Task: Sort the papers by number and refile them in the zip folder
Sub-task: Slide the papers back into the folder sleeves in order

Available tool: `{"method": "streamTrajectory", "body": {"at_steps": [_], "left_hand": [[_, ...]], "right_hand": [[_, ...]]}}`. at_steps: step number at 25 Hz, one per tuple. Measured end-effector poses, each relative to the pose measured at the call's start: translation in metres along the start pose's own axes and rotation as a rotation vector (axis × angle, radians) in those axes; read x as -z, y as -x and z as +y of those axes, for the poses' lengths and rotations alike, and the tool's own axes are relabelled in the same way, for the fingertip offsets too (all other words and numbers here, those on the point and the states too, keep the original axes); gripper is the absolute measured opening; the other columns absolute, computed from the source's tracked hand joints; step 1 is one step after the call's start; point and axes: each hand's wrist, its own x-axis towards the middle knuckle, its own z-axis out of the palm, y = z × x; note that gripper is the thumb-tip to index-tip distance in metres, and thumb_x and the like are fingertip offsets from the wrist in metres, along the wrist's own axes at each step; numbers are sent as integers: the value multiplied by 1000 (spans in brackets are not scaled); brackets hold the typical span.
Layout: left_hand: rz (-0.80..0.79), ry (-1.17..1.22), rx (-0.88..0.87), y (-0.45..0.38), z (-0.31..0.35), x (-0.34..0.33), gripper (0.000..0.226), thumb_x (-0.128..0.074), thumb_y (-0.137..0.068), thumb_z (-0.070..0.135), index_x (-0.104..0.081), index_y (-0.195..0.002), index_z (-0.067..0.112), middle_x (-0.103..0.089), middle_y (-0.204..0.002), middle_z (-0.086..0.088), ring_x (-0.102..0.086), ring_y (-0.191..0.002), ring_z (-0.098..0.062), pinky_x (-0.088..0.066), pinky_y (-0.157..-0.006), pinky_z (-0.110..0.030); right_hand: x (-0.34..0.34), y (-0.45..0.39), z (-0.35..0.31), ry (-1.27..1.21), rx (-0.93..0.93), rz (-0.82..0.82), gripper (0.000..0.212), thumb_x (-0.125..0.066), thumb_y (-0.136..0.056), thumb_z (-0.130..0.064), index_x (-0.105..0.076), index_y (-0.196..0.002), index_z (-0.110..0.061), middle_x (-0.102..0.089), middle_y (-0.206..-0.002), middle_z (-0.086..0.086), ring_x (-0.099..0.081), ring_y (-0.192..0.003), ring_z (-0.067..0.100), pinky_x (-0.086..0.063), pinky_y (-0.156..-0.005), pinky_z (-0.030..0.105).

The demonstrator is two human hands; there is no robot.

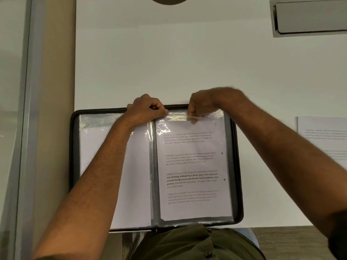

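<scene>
A black zip folder [237,166] lies open on the white table, its clear plastic sleeves spread left and right. In the right-hand sleeve sits a printed paper [193,166] with several text paragraphs and a handwritten 7 at its top right corner. My left hand [148,108] pinches the top edge of that sleeve near the spine. My right hand [199,107] pinches the sleeve's top edge further right, just above the paper. The left-hand sleeve [99,145] shows a blank white sheet, partly hidden by my left forearm.
More printed papers [323,137] lie on the white table [187,62] at the right edge of view. A grey metal cable hatch [309,17] is set in the table's far right corner. A glass partition [15,109] runs along the left side.
</scene>
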Motion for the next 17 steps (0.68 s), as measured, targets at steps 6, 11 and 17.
{"method": "streamTrajectory", "body": {"at_steps": [6,11,17], "left_hand": [[-36,-15,-17,0,-3,1,31,-82,-66,70,-73,-78,43,-66,-104,7,-59,-104,-15,-39,-98,-50],[9,-31,-8,3,-3,-1,24,-85,-72,59,-72,-77,39,-60,-112,6,-54,-110,-16,-35,-99,-47],[92,-215,-25,12,5,-14,25,-83,-78,53,-66,-85,36,-50,-110,4,-45,-109,-18,-28,-94,-40]], "right_hand": [[-8,-5,-12,24,-47,-135,21,-87,-83,-23,-81,-104,-20,-76,-83,0,-68,-79,18,-55,-78,30],[-5,9,-14,31,-61,-136,18,-62,-96,-8,-76,-93,-19,-76,-91,2,-69,-80,20,-53,-74,27],[-19,45,1,-346,11,170,51,-54,-103,-55,-76,-93,-10,-79,-89,-1,-74,-82,14,-51,-82,27]]}}
